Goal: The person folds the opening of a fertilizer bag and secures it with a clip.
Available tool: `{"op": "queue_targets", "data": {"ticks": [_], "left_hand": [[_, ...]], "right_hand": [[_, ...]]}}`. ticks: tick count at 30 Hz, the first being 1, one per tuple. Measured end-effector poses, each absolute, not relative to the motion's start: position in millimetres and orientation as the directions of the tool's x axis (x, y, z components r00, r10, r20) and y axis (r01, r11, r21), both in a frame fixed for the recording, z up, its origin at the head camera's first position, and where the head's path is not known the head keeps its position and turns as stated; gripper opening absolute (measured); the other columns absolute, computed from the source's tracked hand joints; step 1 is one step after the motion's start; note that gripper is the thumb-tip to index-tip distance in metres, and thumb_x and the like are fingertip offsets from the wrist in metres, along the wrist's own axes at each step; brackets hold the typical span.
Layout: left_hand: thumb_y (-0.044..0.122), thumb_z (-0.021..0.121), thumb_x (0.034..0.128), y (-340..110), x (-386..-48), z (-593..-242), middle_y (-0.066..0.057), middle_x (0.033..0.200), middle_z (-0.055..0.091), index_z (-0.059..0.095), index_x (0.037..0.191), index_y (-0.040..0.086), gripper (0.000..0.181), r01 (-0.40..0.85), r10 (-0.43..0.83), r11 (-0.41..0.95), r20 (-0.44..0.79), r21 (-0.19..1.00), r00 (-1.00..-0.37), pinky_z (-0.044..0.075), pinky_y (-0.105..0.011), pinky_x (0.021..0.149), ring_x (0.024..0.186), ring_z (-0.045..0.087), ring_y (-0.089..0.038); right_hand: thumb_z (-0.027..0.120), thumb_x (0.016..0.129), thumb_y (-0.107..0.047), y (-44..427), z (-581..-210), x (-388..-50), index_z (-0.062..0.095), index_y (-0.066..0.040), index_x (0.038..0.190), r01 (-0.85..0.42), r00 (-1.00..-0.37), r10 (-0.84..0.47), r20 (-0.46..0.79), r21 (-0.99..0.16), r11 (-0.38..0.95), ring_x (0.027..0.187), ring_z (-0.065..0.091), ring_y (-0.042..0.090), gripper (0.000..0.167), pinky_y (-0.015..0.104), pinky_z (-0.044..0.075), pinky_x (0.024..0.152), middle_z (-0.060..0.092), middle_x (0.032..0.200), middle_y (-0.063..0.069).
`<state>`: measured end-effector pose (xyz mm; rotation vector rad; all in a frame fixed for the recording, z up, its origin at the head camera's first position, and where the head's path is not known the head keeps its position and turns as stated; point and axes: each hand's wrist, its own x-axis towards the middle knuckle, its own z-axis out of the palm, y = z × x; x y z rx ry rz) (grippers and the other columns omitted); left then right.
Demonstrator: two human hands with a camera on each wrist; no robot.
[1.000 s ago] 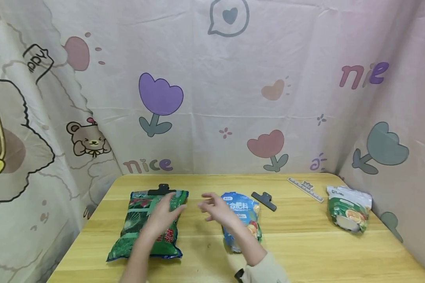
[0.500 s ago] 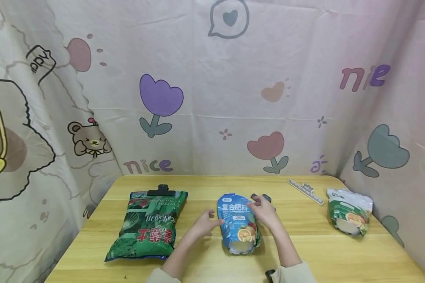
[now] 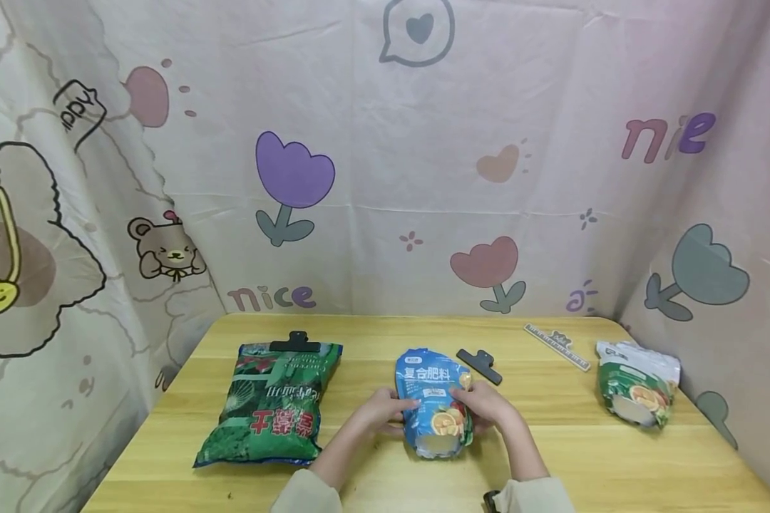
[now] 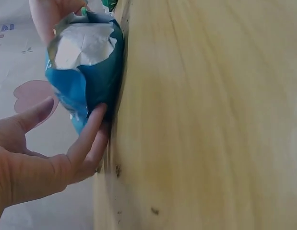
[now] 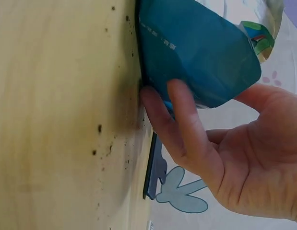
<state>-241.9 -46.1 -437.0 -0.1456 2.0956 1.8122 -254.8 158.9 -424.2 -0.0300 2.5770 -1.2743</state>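
A blue fertilizer pouch (image 3: pixel 431 402) lies on the wooden table between the two hands. My left hand (image 3: pixel 380 412) holds its left edge, thumb over the front and fingers low along the side. The left wrist view shows those fingers (image 4: pixel 90 139) against the blue side and the silvery end of the pouch. On the opposite edge my right hand (image 3: pixel 488 406) grips the pouch, its thumb on the printed front. In the right wrist view two fingers (image 5: pixel 184 103) press the side close to the tabletop, while the thumb is partly hidden behind the pouch.
At left lies a green potting soil bag (image 3: pixel 272 406) with a black clip (image 3: pixel 295 343) on its top edge. Another black clip (image 3: pixel 480 366) rests behind the pouch. Farther right are a white ruler-like strip (image 3: pixel 557 347) and a green-and-white pouch (image 3: pixel 638 385). Dark crumbs (image 5: pixel 100 128) dot the tabletop.
Both hands came from above the green bag and blue pouch to the pouch's two sides and took hold of it. The pouch has barely shifted.
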Motion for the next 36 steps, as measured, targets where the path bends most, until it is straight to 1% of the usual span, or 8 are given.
{"op": "queue_targets", "data": {"ticks": [1,9,12,15,18,22,29,36], "left_hand": [[0.015,0.065,0.0869,-45.0,-242.1,-437.5,-0.021,0.095,0.052,0.039,0.116,-0.017,0.05,-0.316,0.163,0.166,-0.342,0.934,-0.926,0.053,-0.04,0.07,0.089,0.056,-0.033],[0.014,0.065,0.0868,-41.0,-246.5,-442.0,-0.019,0.093,0.05,0.039,0.113,-0.013,0.046,-0.311,0.174,0.173,-0.34,0.934,-0.924,0.053,-0.041,0.068,0.086,0.056,-0.031],[0.012,0.066,0.0858,-41.6,-248.8,-443.0,-0.02,0.094,0.05,0.038,0.114,-0.012,0.046,-0.33,0.169,0.163,-0.355,0.93,-0.919,0.053,-0.04,0.068,0.086,0.056,-0.031],[0.01,0.066,0.085,-42.2,-250.0,-443.4,-0.02,0.095,0.05,0.037,0.114,-0.011,0.046,-0.344,0.165,0.153,-0.367,0.927,-0.916,0.053,-0.04,0.07,0.086,0.057,-0.032],[0.007,0.066,0.0849,-42.0,-249.9,-442.6,-0.02,0.096,0.051,0.037,0.115,-0.011,0.045,-0.342,0.169,0.14,-0.363,0.929,-0.916,0.053,-0.041,0.071,0.088,0.057,-0.033],[0.005,0.065,0.0852,-41.5,-249.0,-441.0,-0.02,0.097,0.051,0.035,0.115,-0.012,0.046,-0.318,0.18,0.137,-0.34,0.938,-0.923,0.052,-0.043,0.073,0.09,0.056,-0.034],[0.006,0.067,0.0839,-41.5,-246.5,-437.5,-0.02,0.099,0.05,0.031,0.119,-0.014,0.054,-0.267,0.155,0.198,-0.299,0.943,-0.942,0.052,-0.042,0.073,0.093,0.056,-0.038],[0.004,0.067,0.0824,-40.3,-245.3,-437.4,-0.019,0.095,0.05,0.033,0.117,-0.013,0.051,-0.235,0.116,0.253,-0.271,0.939,-0.956,0.053,-0.038,0.068,0.085,0.058,-0.035]], "right_hand": [[0.052,0.093,-0.028,159.0,-424.2,-255.1,0.054,0.001,0.081,0.104,-0.961,-0.144,-0.236,-0.789,0.605,0.045,0.052,0.014,0.031,0.029,0.049,0.043,0.057,0.065,0.009],[0.045,0.097,-0.029,163.0,-426.8,-259.3,0.054,0.004,0.101,0.101,-0.928,-0.257,-0.27,-0.846,0.524,0.044,0.051,0.011,0.035,0.023,0.044,0.04,0.062,0.068,0.006],[0.046,0.097,-0.03,163.8,-428.1,-260.5,0.052,0.004,0.1,0.113,-0.92,-0.273,-0.28,-0.858,0.501,0.045,0.051,0.01,0.035,0.021,0.042,0.041,0.062,0.069,0.007],[0.049,0.095,-0.03,163.9,-429.5,-260.8,0.05,0.002,0.093,0.122,-0.92,-0.271,-0.284,-0.863,0.491,0.046,0.05,0.01,0.033,0.02,0.042,0.042,0.06,0.068,0.007],[0.051,0.095,-0.03,164.1,-430.6,-260.8,0.047,0.0,0.088,0.132,-0.924,-0.257,-0.283,-0.866,0.482,0.046,0.046,0.009,0.03,0.02,0.039,0.042,0.055,0.065,0.005],[0.052,0.094,-0.027,164.7,-430.1,-261.3,0.046,-0.001,0.087,0.136,-0.928,-0.251,-0.275,-0.879,0.457,0.047,0.04,0.009,0.027,0.02,0.033,0.043,0.048,0.061,0.002],[0.055,0.092,-0.023,163.9,-427.7,-261.0,0.046,0.006,0.099,0.158,-0.936,-0.227,-0.267,-0.899,0.408,0.054,0.046,0.01,0.031,0.021,0.04,0.047,0.051,0.069,0.005],[0.055,0.091,-0.02,162.3,-427.6,-260.2,0.043,0.01,0.105,0.159,-0.935,-0.249,-0.251,-0.928,0.337,0.055,0.054,0.011,0.035,0.025,0.049,0.049,0.057,0.071,0.008]]}}
